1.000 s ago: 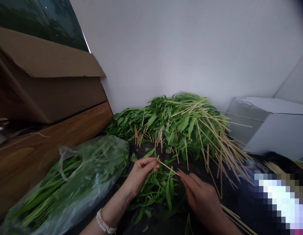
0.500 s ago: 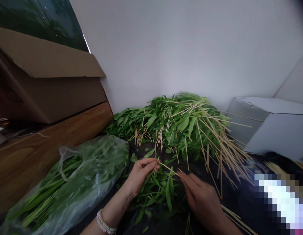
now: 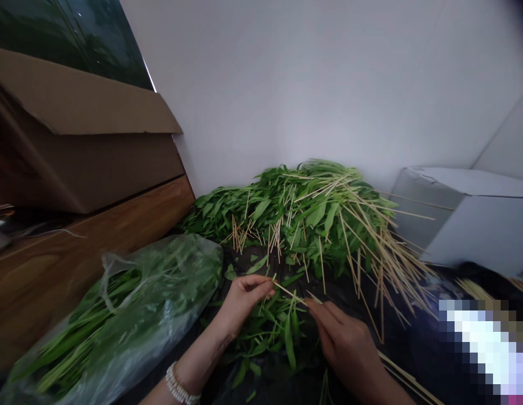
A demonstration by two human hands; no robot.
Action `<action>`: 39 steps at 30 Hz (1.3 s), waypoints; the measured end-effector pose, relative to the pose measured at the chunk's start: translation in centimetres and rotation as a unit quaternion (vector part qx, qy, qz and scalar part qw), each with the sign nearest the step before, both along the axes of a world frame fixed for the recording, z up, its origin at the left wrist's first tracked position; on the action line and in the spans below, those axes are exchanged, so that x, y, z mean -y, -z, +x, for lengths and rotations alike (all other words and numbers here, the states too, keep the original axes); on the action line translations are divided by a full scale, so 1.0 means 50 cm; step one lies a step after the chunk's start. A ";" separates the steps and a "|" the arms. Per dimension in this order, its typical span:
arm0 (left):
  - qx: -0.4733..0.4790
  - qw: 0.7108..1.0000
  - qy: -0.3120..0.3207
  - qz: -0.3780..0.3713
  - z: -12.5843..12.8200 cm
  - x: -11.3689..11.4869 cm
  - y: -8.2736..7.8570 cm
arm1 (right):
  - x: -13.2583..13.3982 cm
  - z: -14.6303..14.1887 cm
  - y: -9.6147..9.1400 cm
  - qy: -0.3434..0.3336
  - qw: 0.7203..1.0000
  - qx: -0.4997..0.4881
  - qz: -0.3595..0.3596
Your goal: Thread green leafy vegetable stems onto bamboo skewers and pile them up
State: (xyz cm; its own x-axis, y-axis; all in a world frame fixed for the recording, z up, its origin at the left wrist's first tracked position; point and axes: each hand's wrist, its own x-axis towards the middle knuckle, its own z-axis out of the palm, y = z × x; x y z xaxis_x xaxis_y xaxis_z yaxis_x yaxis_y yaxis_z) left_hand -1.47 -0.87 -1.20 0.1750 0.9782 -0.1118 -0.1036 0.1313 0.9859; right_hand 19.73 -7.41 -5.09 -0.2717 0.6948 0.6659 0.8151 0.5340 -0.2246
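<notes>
My left hand (image 3: 241, 302) pinches a few green leafy stems (image 3: 282, 323) at their upper ends. My right hand (image 3: 343, 343) grips a thin bamboo skewer (image 3: 289, 291) whose far tip reaches the fingertips of my left hand. The leaves hang down between the two hands over a dark sheet (image 3: 269, 382). A bead bracelet (image 3: 180, 385) sits on my left wrist.
A big heap of skewered greens (image 3: 312, 216) lies behind my hands, sticks fanning out to the right. A clear plastic bag of greens (image 3: 126, 312) is at the left. A cardboard box (image 3: 88, 140) rests on a wooden ledge (image 3: 75, 253). A grey box (image 3: 468, 216) stands at the right.
Both hands have dropped slightly and the skewer with them; the leaves hang a little lower. Everything else is as before.
</notes>
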 end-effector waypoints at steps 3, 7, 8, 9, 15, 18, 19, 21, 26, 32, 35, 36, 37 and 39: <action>0.013 1.000 -0.001 -0.008 0.002 0.001 0.000 | 0.000 0.000 0.002 0.001 1.000 0.000 0.006; 0.087 0.995 0.003 -0.052 0.005 0.002 -0.003 | 0.000 -0.002 0.003 -0.002 1.000 -0.004 0.006; 0.103 0.993 0.004 -0.061 0.005 0.001 -0.003 | 0.000 -0.002 0.004 -0.003 1.000 -0.006 0.007; 0.114 0.991 0.006 -0.067 0.005 0.001 -0.003 | 0.000 -0.002 0.004 -0.005 1.000 -0.007 0.006; 0.117 0.989 0.014 -0.086 0.006 0.002 0.000 | 0.001 -0.006 0.009 -0.014 1.000 -0.006 0.006; 0.093 0.993 0.021 -0.069 0.011 0.006 0.000 | 0.002 -0.008 0.008 -0.012 1.000 -0.004 0.013; 0.081 0.994 0.026 -0.062 0.012 0.007 0.000 | 0.002 -0.009 0.007 -0.011 1.000 -0.002 0.015; 0.061 0.996 0.035 -0.047 0.016 0.010 -0.001 | 0.003 -0.011 0.006 -0.008 1.000 0.001 0.016; 0.021 0.998 0.059 -0.017 0.024 0.018 0.000 | 0.004 -0.016 0.004 -0.014 1.000 -0.003 0.011; -0.014 0.996 0.087 0.025 0.026 0.016 0.024 | -0.001 -0.005 -0.007 0.000 1.000 -0.018 0.012; -0.106 0.984 0.083 0.114 0.025 0.014 0.034 | -0.009 0.018 -0.016 0.055 0.997 -0.033 0.038; -0.159 0.971 0.088 0.159 0.025 0.014 0.035 | -0.012 0.025 -0.019 0.077 0.995 -0.029 0.053; -0.216 0.950 0.097 0.203 0.025 0.016 0.036 | -0.015 0.032 -0.021 0.100 0.992 -0.021 0.070; -0.321 0.899 0.122 0.271 0.026 0.022 0.038 | -0.018 0.040 -0.026 0.132 0.986 -0.006 0.102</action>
